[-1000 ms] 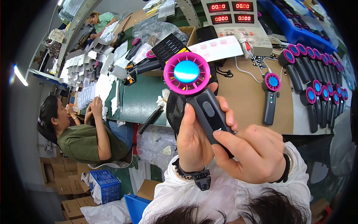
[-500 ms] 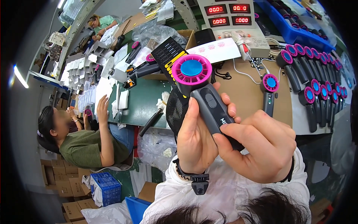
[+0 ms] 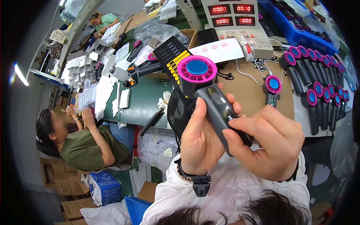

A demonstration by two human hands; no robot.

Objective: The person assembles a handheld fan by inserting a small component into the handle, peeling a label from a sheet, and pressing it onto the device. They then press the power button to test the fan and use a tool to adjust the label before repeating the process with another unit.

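Observation:
Before me, tilted with its round head up, is a dark grey handheld fan [image 3: 216, 112] with a pink slotted ring and a blue disc in the middle. Its handle lies across my left hand [image 3: 202, 140], whose thumb and fingers wrap round it. My right hand [image 3: 272, 144] pinches the handle's lower part, index fingertip on the glossy front panel by the printed marking and thumb along the near edge. Behind the fan head hangs a black mesh pouch [image 3: 177, 112]. A similar fan [image 3: 272, 84] lies on the brown board [image 3: 243, 93], close to a white cable.
Rows of fans [image 3: 313, 97] lie on the right, below a blue crate [image 3: 296, 32]. A meter with red displays [image 3: 232, 20] stands at the back beside a white paper sheet [image 3: 221, 51]. On the left sits a co-worker in a green top [image 3: 88, 148], near white boxes [image 3: 80, 67].
The fan in my hands has shifted slightly right and down, and both hands have moved with it. On the left, the co-worker's raised hand has moved lower and left.

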